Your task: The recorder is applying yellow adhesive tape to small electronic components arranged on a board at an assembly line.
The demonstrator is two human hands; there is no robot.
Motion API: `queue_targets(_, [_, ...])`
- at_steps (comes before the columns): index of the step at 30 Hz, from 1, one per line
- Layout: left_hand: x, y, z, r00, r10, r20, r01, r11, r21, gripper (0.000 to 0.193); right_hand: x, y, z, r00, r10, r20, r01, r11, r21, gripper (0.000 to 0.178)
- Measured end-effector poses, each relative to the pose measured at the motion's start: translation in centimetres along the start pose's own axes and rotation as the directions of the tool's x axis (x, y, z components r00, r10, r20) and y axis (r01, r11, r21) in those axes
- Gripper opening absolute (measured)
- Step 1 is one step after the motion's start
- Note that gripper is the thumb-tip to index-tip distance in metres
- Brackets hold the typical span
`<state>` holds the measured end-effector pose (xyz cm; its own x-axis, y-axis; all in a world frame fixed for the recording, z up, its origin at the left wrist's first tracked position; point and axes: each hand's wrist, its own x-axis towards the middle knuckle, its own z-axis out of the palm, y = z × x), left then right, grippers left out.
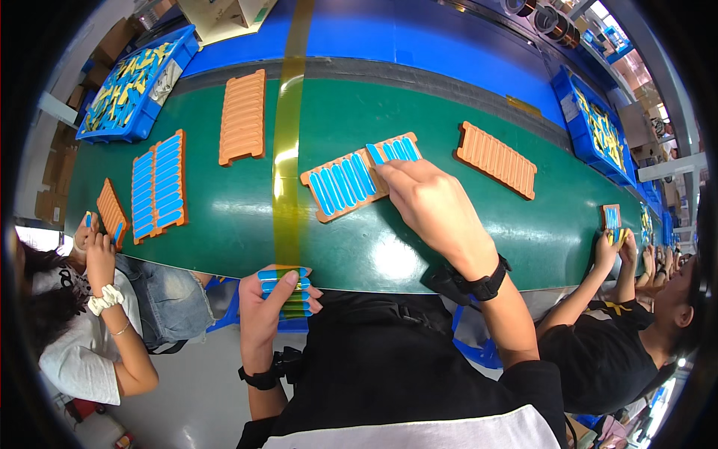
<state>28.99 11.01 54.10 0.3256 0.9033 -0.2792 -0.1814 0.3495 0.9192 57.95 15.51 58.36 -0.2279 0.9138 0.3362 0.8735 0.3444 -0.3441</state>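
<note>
Nearest the camera, the person's left hand is curled shut around a stack of blue strips, held at the near edge of the green surface with the thumb pressed across the top. Farther out, the right hand reaches over the surface, its fingers bent down and pressing on an orange tray; whether they pinch a strip cannot be told. This tray lies in the middle of the surface, most of its slots filled with blue strips. Just left of it a yellow tape band runs across the surface. Beyond lie an orange tray without strips to the left, another to the right, and blue bins at the far corners.
</note>
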Motion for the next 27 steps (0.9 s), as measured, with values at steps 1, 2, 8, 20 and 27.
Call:
queue_targets(1, [0.0,-0.1,-0.1,1.0,0.002,0.0,-0.002,1.0,-0.001,0.025,-0.2,0.3,-0.2,0.996,-0.082,0.032,0.084,0.995,-0.049,0.026])
queue_targets(2, [0.0,-0.1,-0.1,1.0,0.007,-0.006,-0.007,1.0,-0.003,0.025,-0.3,0.5,-0.2,0.984,-0.163,0.069,0.169,0.981,-0.096,0.027])
queue_targets(8, [0.1,-0.3,-0.3,1.0,0.009,0.012,-0.009,0.999,-0.038,0.024,-0.9,0.2,0.3,0.976,-0.211,0.06,0.219,0.938,-0.268,0.023])
queue_targets(20, [0.3,-0.2,-0.5,0.999,-0.001,0.037,0.003,0.999,-0.05,0.023,-0.9,-1.9,0.7,0.997,-0.014,0.075,0.037,0.948,-0.316,0.021])
queue_targets(27, [0.2,-0.4,-0.8,0.999,-0.023,0.031,0.024,0.999,-0.029,0.024,-0.5,-1.6,-1.9,0.986,0.13,0.103,-0.119,0.987,-0.11,0.046])
